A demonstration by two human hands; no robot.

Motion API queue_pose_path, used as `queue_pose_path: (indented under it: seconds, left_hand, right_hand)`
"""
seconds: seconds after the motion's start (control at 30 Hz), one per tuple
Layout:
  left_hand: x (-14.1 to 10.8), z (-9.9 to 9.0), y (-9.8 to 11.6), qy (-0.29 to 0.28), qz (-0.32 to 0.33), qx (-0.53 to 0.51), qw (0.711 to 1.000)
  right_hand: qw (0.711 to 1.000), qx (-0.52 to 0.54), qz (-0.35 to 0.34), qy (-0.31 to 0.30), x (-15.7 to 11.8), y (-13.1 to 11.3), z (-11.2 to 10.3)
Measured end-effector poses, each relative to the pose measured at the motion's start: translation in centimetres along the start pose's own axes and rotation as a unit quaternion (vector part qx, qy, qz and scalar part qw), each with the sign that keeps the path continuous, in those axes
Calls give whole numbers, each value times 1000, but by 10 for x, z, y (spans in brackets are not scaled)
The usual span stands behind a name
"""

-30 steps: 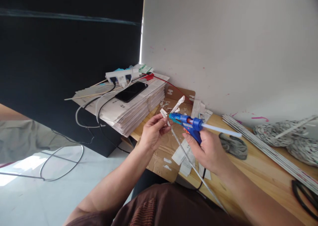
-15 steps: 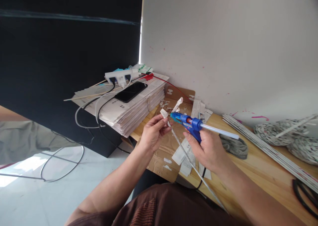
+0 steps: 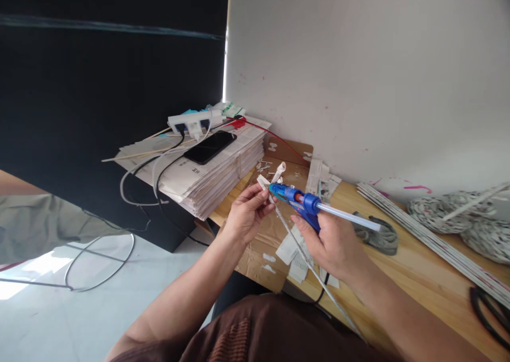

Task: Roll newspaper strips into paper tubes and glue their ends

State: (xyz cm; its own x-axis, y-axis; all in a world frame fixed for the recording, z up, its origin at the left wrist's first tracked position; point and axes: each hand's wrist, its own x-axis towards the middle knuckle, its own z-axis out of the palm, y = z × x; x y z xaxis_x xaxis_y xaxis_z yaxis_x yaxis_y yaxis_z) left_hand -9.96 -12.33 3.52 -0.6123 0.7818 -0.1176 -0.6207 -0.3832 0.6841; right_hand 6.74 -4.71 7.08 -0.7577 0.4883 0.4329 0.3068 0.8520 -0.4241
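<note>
My right hand (image 3: 329,240) is wrapped round the handle of a blue hot glue gun (image 3: 305,205). A long clear glue stick (image 3: 350,217) juts from its back end. My left hand (image 3: 249,210) pinches a small paper piece (image 3: 263,182) at the top of a thin rolled-paper rod (image 3: 297,249), which slants down to the right past my lap. The gun's nozzle is at the paper by my left fingertips; whether it touches cannot be made out. Just behind the nozzle stands a curled paper roll (image 3: 280,171); what supports it is hidden.
At left, a newspaper stack (image 3: 215,187) bears a phone (image 3: 210,146), a power strip (image 3: 195,120) and cables. Cardboard (image 3: 255,256) and paper strips (image 3: 297,245) lie under my hands. Rolled-paper rods (image 3: 430,240), a grey cloth (image 3: 376,234) and woven paper bundles (image 3: 430,210) lie to the right.
My right hand has moved the glue gun slightly left, so its nozzle is now at the paper by my left fingers. The curled roll has shifted a little left and down. My left hand stays put.
</note>
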Motion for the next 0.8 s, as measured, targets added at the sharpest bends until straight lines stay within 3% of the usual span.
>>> queue_pose_path:
  seconds: [0.67,0.8]
  left_hand:
    - [0,-1,3,13,-17,-19,1000]
    - [-2,-1,6,12,-17,-18,1000]
  right_hand:
    - [999,-35,-4,15,1,1,0]
    - [994,83,65,32,9,10,4]
